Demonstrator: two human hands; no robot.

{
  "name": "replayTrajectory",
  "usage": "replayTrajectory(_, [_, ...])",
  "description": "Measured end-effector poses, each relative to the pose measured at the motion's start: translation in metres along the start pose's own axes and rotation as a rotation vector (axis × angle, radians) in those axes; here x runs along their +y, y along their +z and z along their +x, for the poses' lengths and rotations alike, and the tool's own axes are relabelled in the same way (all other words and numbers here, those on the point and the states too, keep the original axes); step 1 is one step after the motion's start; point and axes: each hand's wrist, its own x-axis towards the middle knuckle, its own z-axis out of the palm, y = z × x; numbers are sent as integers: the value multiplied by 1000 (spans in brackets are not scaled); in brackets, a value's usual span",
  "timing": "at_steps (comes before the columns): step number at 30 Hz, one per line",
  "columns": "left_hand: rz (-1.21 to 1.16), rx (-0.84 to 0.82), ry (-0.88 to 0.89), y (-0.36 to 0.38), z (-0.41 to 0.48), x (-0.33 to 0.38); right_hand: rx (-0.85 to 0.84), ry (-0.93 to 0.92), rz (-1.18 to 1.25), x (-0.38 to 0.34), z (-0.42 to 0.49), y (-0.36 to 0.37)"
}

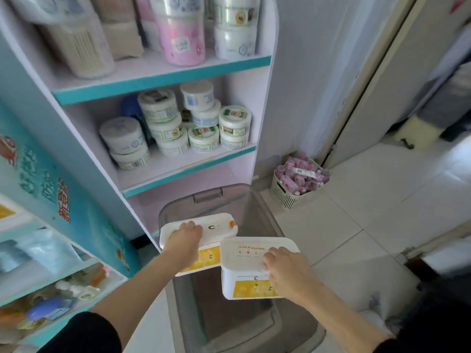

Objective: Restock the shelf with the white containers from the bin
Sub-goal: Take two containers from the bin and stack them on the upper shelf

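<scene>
Below, both hands grip white containers over bin (265, 207): left hand (184, 240), left container (216, 228); right hand (285, 271), right container (244, 266); labels blurred.

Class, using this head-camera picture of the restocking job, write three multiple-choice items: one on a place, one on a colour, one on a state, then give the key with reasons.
1. Where is the small slotted basket of pink packets?
A. On the floor right of the shelf unit
B. On the top shelf
C. Inside the bin

2. What colour are the shelf edges?
A. Red
B. Teal
C. Black

3. What is the left hand doing?
A. Hanging empty
B. Pushing the bin
C. Gripping a white container

Key: 1 A, it stands on floor tiles. 2 B, teal strips front each shelf. 3 C, its fingers wrap the lid, held above the clear bin.
</scene>
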Motion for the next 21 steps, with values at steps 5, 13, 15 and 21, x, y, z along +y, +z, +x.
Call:
replayTrajectory(5, [-45,124,-56,-57,-39,-18,97,-7,-59,-12,-18,-57])
replayTrajectory(13, [-6,285,-134,-125,-113,-63,256,-107,-143,-52,-26,-126])
replayTrajectory(15, [11,314,-160,-135,-133,-78,283,-154,-143,-68,-26,-143])
replayTrajectory(21, [21,413,-248,-162,-196,-129,354,-299,-152,-124,-22,-190])
